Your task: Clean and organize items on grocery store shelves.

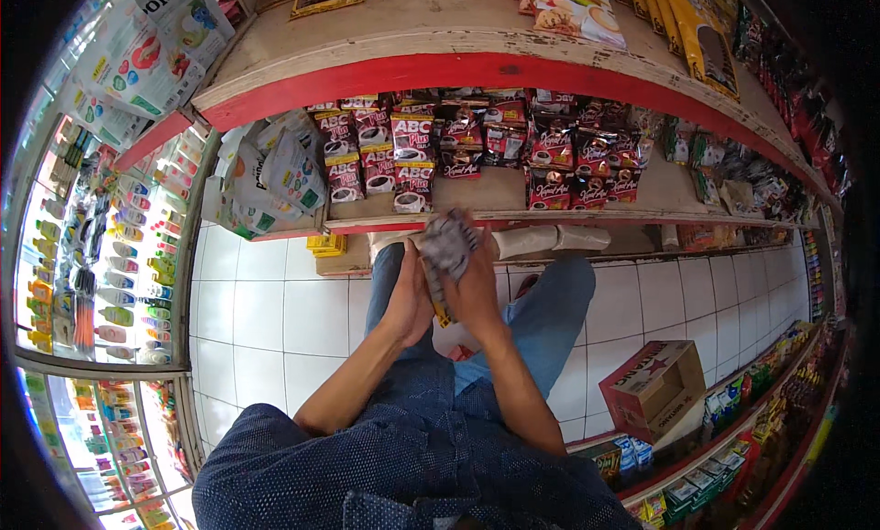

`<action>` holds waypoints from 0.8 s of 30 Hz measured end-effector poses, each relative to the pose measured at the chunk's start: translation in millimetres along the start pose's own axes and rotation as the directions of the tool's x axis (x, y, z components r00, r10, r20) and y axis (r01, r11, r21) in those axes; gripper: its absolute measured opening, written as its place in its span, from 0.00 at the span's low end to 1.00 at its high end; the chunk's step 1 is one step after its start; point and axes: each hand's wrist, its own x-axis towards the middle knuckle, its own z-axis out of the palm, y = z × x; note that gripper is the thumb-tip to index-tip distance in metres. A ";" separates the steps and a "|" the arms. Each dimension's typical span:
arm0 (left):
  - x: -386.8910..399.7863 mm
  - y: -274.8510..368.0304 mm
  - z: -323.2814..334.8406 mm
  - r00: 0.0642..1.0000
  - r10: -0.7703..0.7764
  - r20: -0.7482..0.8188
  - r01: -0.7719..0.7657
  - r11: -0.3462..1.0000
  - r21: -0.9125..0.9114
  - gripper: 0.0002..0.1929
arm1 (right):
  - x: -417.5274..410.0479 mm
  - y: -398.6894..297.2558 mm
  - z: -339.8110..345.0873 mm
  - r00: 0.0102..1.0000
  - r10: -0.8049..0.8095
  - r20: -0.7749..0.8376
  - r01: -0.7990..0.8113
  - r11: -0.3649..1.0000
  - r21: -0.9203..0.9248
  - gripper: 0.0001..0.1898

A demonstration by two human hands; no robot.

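Low before the shelves, my left hand (410, 300) holds an upright packet with a yellow lower edge (441, 313), its front mostly hidden. My right hand (473, 289) presses a crumpled grey cloth (448, 245) against the packet; the cloth and fingers are blurred. Just beyond, red ABC Plus coffee sachets (413, 137) and Kapal Api sachets (550, 145) hang over one another in rows on the middle shelf.
A red-edged upper shelf (440, 69) juts out above the sachets. White plastic packs (292, 169) stand at the left, near a glass display case (182, 310). An open cardboard box (636, 392) is at lower right. Filled clear bags (581, 238) lie on the bottom shelf.
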 end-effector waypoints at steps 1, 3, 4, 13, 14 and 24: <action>2.8 -2.2 -5.3 0.997 -0.043 0.071 0.041 0.999 0.020 0.38 | 4.1 9.7 2.0 0.997 0.057 -0.045 -0.059 0.998 -0.030 0.38; 3.6 -3.6 -9.4 0.988 -0.081 0.132 0.076 0.996 0.042 0.38 | 5.2 4.2 2.7 0.989 0.110 -0.102 -0.113 0.993 -0.024 0.36; 3.7 -3.8 -7.8 0.994 -0.043 0.096 0.039 0.998 0.044 0.38 | 2.7 -8.9 1.9 0.989 0.105 -0.100 -0.108 0.994 -0.025 0.36; 9.6 7.0 -10.3 0.987 0.045 0.154 -0.025 0.992 -0.125 0.41 | -21.8 -43.0 -10.4 0.996 -0.013 -0.093 0.024 0.994 0.108 0.32; 7.4 7.5 -8.4 0.987 0.044 0.152 -0.025 0.992 -0.124 0.41 | -18.4 -39.1 -14.5 0.997 -0.036 -0.068 0.038 0.999 0.021 0.32; 17.3 6.5 -18.2 0.999 -0.003 0.054 0.000 0.999 0.049 0.32 | -37.2 -31.9 -11.7 0.980 0.130 -0.151 -0.097 0.973 0.210 0.34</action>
